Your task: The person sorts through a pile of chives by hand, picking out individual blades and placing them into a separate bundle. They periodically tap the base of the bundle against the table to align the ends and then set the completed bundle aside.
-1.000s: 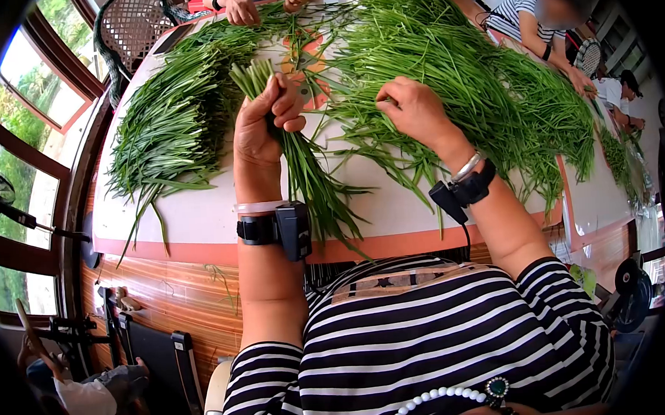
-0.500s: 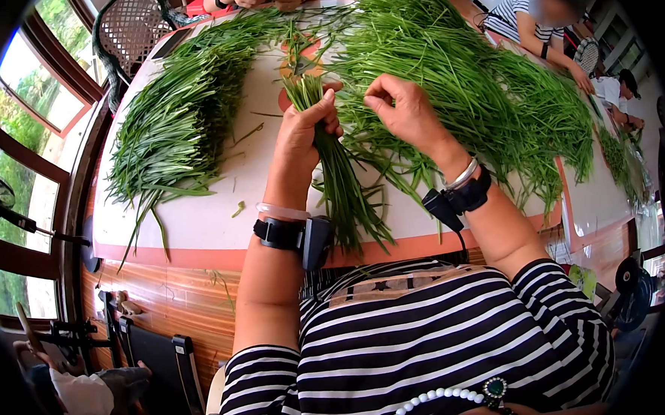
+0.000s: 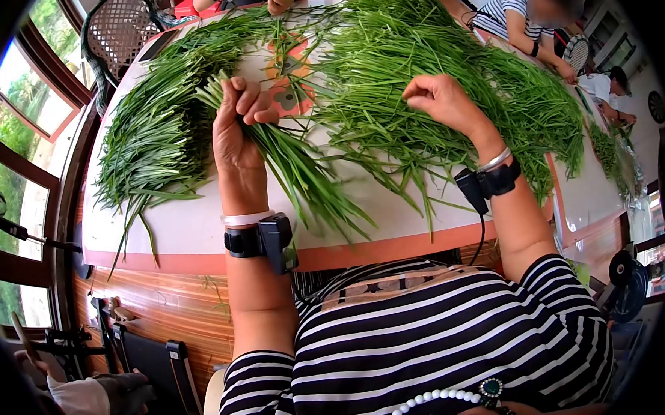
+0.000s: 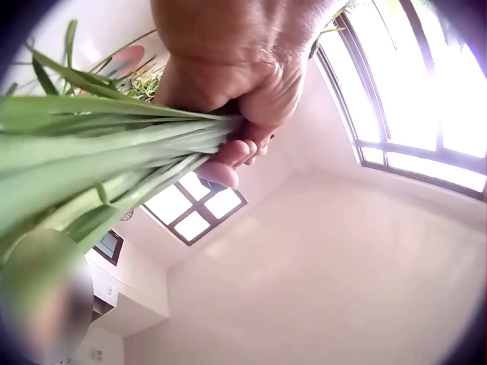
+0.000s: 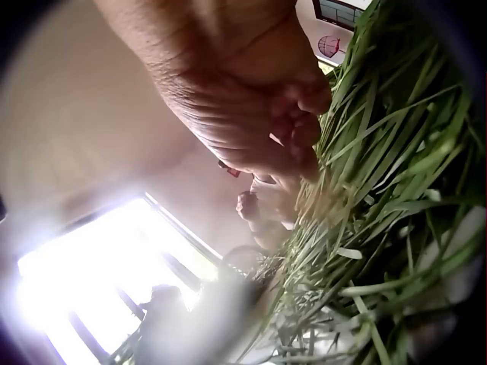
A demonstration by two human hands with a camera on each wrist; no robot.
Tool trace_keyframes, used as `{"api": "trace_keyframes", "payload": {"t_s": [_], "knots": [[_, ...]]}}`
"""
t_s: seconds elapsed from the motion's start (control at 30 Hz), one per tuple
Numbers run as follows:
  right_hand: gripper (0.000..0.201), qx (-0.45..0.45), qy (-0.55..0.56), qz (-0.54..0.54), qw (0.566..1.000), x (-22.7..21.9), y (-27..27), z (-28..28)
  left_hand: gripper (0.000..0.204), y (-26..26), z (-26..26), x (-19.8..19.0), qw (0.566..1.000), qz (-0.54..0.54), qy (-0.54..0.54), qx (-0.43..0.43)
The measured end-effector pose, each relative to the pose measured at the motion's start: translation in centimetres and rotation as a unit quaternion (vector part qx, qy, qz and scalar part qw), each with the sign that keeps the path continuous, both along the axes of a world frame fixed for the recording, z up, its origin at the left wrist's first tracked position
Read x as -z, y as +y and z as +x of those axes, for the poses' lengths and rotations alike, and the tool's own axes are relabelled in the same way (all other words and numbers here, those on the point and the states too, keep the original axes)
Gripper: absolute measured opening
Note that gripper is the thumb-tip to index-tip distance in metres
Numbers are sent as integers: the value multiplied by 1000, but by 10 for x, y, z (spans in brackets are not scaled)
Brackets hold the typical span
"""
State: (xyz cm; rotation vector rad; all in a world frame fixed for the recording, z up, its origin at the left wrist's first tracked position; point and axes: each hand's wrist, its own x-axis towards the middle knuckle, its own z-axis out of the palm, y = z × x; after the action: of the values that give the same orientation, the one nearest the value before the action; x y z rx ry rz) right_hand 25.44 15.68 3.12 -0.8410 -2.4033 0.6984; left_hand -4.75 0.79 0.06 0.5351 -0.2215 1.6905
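Held upright by my left hand is a bunch of long green stalks, its pale ends above the fist and its leaves hanging down to the right. The left wrist view shows the fingers of that hand curled round the stalks. My right hand hovers at the near side of the large green pile, fingers loosely bent, with nothing visible between them. In the right wrist view, this hand is beside the pile's leaves.
Another green pile lies on the left of the white table, which has a pink edge. Loose leaves are scattered between the piles. Across the table a person's hand holds greens; other people sit at the right.
My left hand first moved right and nearer my body, then swung left and away with the bunch, whose leaves now fan out. My right hand has shifted to the right.
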Motion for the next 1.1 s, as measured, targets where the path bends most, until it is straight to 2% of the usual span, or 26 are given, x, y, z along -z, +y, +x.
{"api": "trace_keyframes", "payload": {"t_s": [0.1, 0.13, 0.27, 0.4, 0.5, 0.6, 0.73, 0.87, 0.97, 1.07, 1.1], "knots": [[12, 21, -6, 125, 992, -4, 8, -21, 22, 13, 11, 15, 995, -86, 48, 33], [11, 35, -37, 166, 985, 2, 13, -28, 21, 14, 21, 12, 983, -132, 129, -16], [9, 130, -90, 208, 965, 12, 15, -48, 19, 17, 40, 14, 950, -207, 228, -49], [12, 102, -80, 313, 941, 25, 23, -61, 18, 17, 45, 12, 937, -235, 251, -66], [10, 109, -117, 363, 918, 27, 30, -64, 18, 17, 47, 12, 933, -239, 259, -70], [10, 122, -105, 321, 933, 20, 30, -64, 18, 16, 50, 10, 925, -249, 272, -90], [9, 88, 69, 200, 973, 6, 32, -55, 18, 15, 52, 10, 918, -265, 274, -107], [11, 82, 94, 123, 984, -2, 28, -49, 20, 17, 55, 12, 913, -275, 282, -106], [15, 52, 92, 101, 989, -11, 16, -50, 22, 16, 62, 11, 901, -273, 319, -112], [18, 7, 122, 160, 979, -11, 2, -58, 22, 19, 69, 13, 900, -251, 330, -131], [18, 0, 130, 146, 981, -11, -6, -64, 22, 19, 71, 13, 899, -244, 335, -140]]}}
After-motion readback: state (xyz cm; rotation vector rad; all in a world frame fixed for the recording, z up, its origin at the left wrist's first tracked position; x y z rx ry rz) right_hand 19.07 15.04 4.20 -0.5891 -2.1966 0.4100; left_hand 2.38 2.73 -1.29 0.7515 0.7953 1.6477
